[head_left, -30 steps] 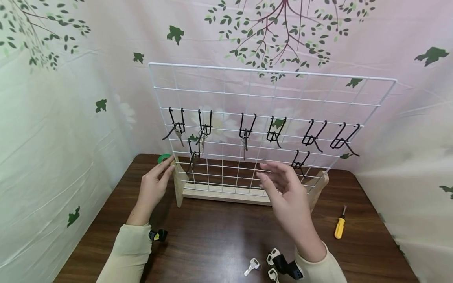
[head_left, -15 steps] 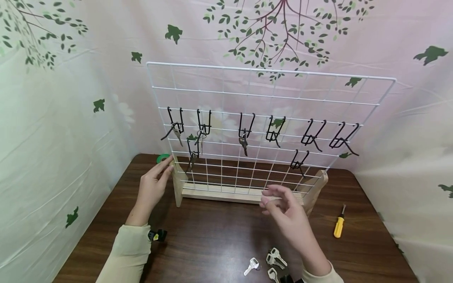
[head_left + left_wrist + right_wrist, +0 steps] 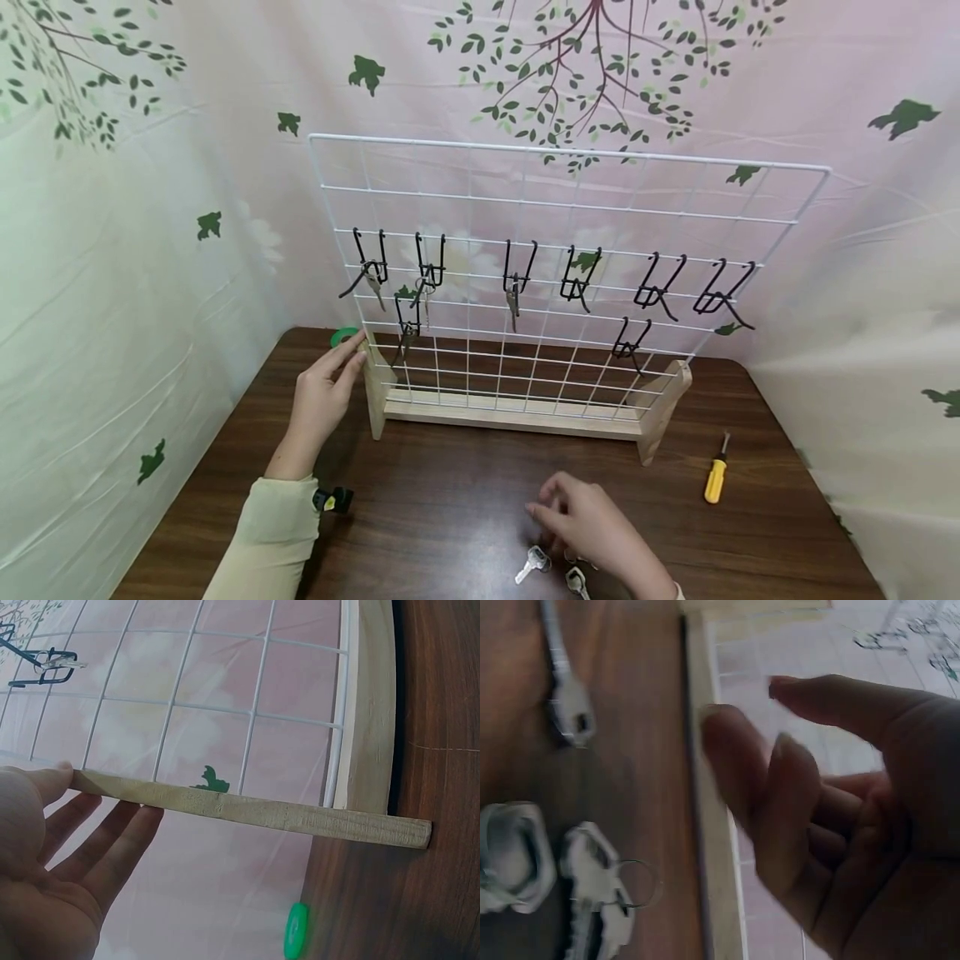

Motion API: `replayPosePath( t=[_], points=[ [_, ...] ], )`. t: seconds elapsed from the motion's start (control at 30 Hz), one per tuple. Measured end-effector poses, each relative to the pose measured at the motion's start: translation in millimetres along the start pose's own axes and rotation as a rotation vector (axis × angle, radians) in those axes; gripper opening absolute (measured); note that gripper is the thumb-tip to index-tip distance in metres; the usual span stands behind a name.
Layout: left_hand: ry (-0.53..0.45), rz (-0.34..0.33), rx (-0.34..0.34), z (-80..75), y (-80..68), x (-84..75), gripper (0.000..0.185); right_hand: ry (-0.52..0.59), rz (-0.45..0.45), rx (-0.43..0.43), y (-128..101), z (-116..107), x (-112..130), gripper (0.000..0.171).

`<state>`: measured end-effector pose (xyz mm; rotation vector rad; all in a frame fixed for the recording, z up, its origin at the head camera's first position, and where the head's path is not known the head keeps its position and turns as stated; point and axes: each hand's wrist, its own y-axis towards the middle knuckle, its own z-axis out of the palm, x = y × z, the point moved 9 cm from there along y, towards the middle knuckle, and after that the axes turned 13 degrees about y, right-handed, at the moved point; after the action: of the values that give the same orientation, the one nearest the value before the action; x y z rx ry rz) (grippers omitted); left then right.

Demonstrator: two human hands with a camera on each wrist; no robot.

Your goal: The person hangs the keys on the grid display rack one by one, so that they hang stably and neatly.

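My left hand (image 3: 322,400) pinches the wooden end post (image 3: 377,392) of a white wire grid rack (image 3: 570,153); the left wrist view has the thumb on one side of the post (image 3: 300,817) and fingers on the other. Over the table's near part, my right hand (image 3: 588,525) hovers above loose keys, its fingers loosely bent and holding nothing. One silver key (image 3: 534,564) lies just left of it, another key (image 3: 577,581) just below. In the right wrist view a key with a ring (image 3: 596,892) lies apart from the fingers.
Black hooks hang on the grid, and keys dangle from several on the left, one key (image 3: 513,302) near the middle. A yellow-handled screwdriver (image 3: 716,481) lies at the right. A green ring-shaped item (image 3: 342,335) sits behind the left post. Printed cloth surrounds the table.
My right hand has come down from in front of the grid toward the loose keys, now covering part of them. The key on the middle hook has turned. My left hand stays put.
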<state>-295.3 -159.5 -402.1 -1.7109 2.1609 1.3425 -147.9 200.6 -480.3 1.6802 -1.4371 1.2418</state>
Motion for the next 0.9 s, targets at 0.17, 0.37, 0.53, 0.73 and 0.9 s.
replayPosePath(
  t=[0.17, 0.37, 0.53, 0.73, 0.9],
  points=[
    [0.008, -0.010, 0.008, 1.0, -1.5, 3.8, 0.041, -0.184, 0.051, 0.105, -4, 22, -16, 0.039],
    [0.010, -0.017, 0.010, 1.6, -2.4, 5.2, 0.040, -0.297, 0.087, 0.143, -5, 37, -25, 0.045],
    [0.007, -0.012, 0.006, 1.0, -2.1, 3.4, 0.040, -0.350, 0.063, 0.135, -1, 40, -23, 0.030],
    [0.004, -0.008, -0.001, 0.3, -1.9, 2.5, 0.040, -0.366, 0.082, 0.115, 3, 37, -22, 0.022],
    [0.005, -0.002, -0.004, 0.7, -0.9, 2.4, 0.041, -0.390, 0.054, 0.103, 6, 38, -23, 0.021]
  ],
)
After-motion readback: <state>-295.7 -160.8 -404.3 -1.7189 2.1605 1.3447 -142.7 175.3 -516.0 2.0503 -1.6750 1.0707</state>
